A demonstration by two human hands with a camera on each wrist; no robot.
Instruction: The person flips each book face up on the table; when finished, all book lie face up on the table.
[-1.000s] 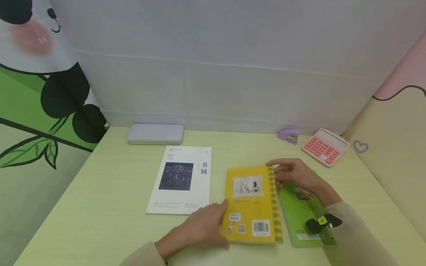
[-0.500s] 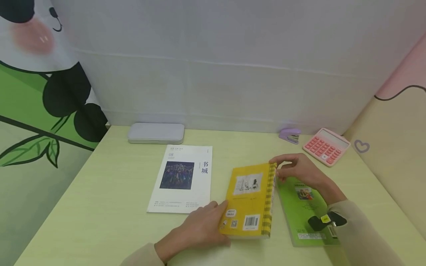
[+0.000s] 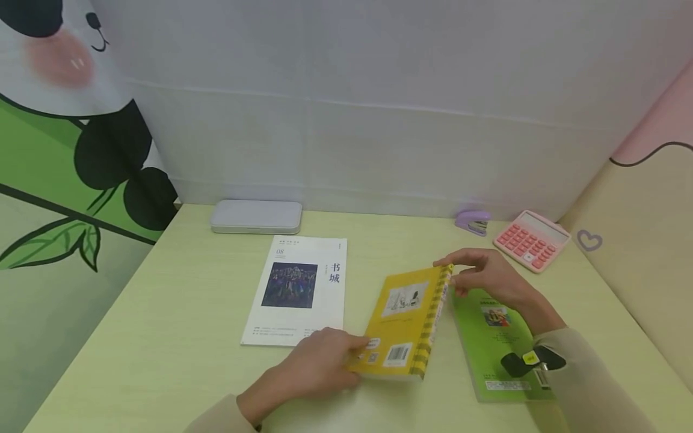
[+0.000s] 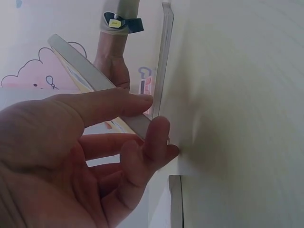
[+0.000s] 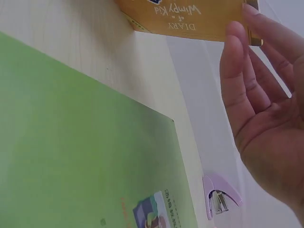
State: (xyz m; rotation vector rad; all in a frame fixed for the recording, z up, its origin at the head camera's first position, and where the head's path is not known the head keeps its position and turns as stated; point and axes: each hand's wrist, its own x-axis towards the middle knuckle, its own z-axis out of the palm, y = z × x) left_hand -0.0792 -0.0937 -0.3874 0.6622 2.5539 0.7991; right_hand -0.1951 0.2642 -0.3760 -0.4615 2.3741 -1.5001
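A yellow paperback (image 3: 403, 319) stands tilted on the pale green table (image 3: 162, 337), its right edge raised. My left hand (image 3: 346, 355) pinches its near left corner; in the left wrist view the thumb (image 4: 109, 107) lies on the book's edge (image 4: 90, 76) with the fingers beneath. My right hand (image 3: 457, 270) touches the raised far right corner, and its fingers (image 5: 237, 61) reach out nearly straight to the book's spine (image 5: 190, 19). A green book (image 3: 492, 343) lies flat to the right, partly under my right forearm.
A white magazine (image 3: 298, 288) lies left of the yellow book. A grey flat case (image 3: 255, 216) sits at the back by the wall. A purple stapler (image 3: 472, 221) and a pink calculator (image 3: 530, 239) are at the back right.
The yellow book's right edge has risen from flat to a steep tilt, and the book has turned leftward. Both hands stayed at their corners.
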